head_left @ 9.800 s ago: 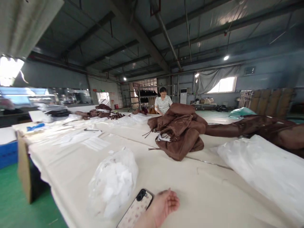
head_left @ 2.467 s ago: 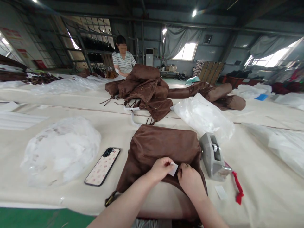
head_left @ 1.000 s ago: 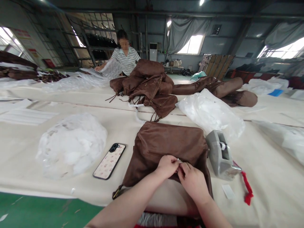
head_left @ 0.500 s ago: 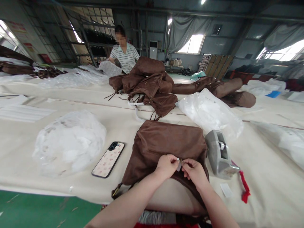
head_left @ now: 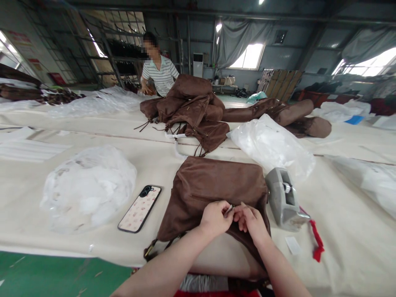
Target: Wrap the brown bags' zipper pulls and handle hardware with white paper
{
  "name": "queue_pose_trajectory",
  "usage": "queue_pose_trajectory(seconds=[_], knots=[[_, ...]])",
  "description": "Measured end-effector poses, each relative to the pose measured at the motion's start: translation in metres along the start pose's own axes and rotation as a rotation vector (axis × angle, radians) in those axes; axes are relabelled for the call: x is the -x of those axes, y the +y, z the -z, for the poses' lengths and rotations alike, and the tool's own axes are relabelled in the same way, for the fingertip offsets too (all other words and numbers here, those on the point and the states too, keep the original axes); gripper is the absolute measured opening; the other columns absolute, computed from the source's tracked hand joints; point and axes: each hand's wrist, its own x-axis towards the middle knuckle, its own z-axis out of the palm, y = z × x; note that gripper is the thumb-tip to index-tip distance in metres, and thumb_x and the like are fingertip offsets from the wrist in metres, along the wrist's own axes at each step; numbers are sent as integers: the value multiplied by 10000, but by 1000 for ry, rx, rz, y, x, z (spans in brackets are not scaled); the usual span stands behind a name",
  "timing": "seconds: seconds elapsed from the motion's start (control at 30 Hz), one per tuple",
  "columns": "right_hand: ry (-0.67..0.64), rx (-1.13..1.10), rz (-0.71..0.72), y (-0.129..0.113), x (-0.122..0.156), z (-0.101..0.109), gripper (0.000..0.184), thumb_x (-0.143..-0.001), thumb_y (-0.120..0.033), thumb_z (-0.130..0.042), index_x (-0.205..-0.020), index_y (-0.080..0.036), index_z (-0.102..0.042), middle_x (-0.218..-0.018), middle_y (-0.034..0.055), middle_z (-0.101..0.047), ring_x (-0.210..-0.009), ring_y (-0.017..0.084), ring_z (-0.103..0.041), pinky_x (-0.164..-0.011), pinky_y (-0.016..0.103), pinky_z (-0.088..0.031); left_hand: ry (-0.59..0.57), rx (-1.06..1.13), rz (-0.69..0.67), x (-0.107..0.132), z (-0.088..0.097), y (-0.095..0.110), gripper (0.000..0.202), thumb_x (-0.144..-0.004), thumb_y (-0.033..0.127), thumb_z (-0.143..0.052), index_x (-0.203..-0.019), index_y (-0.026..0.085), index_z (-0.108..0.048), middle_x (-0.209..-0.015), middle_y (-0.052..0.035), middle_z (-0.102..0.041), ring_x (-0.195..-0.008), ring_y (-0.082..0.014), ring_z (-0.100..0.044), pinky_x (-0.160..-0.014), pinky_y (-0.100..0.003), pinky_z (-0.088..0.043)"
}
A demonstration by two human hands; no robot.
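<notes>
1. Brown soft bag (head_left: 216,183) lies flat at the near edge of the table (head_left: 340,247), its long side running left to right.
2. On the bag's front seam, a small pale tab (head_left: 229,210) sits between the left hand (head_left: 214,217) and the right hand (head_left: 252,221). Both are equally near, and each has its fingertips pinched onto the tab.
3. Tape dispenser (head_left: 283,200) stands just right of the bag, and the phone (head_left: 140,208) lies to its left.
</notes>
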Motion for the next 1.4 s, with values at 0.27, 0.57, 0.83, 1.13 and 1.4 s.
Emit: queue_pose_trajectory(seconds=[0.27,0.57,0.83,1.13,1.4], knots=[[-71,36,-143,1,-2,1,326,-706,-432,-597,-796,-125,-656,-573,30,-647,-332,83,-477,-282,170,-277,52,-108,-21,-2,5,-1,234,-857,237,-485,-853,223,-718,-838,-23,-689,-759,-157,-620,-715,-251,-464],[-61,25,-145,0,-9,-5,324,-680,-468,-647,-703,-145,-643,-579,5,-632,-331,49,-424,-284,162,-257,-24,-84,34,-6,8,3,249,-832,194,-484,-831,225,-731,-812,-21,-713,-738,-160,-626,-718,-253,-466],[-24,4,-178,-5,-10,-7,247,-685,-398,-632,-710,-153,-646,-589,5,-643,-377,56,-492,-336,151,-341,9,23,129,-7,8,5,244,-814,201,-486,-829,208,-729,-828,-20,-728,-722,-146,-645,-702,-233,-480],[-59,23,-193,-2,-8,-7,262,-718,-410,-652,-750,-150,-660,-586,3,-642,-385,77,-535,-342,160,-386,-56,41,166,-11,13,5,279,-841,301,-486,-796,199,-743,-786,-21,-734,-693,-149,-653,-649,-223,-467],[-69,36,-176,-1,-6,-5,289,-726,-428,-645,-767,-142,-667,-602,12,-649,-398,78,-543,-351,161,-395,-140,72,115,-14,14,-6,295,-838,273,-477,-740,191,-743,-670,2,-708,-602,-127,-611,-558,-213,-414]])
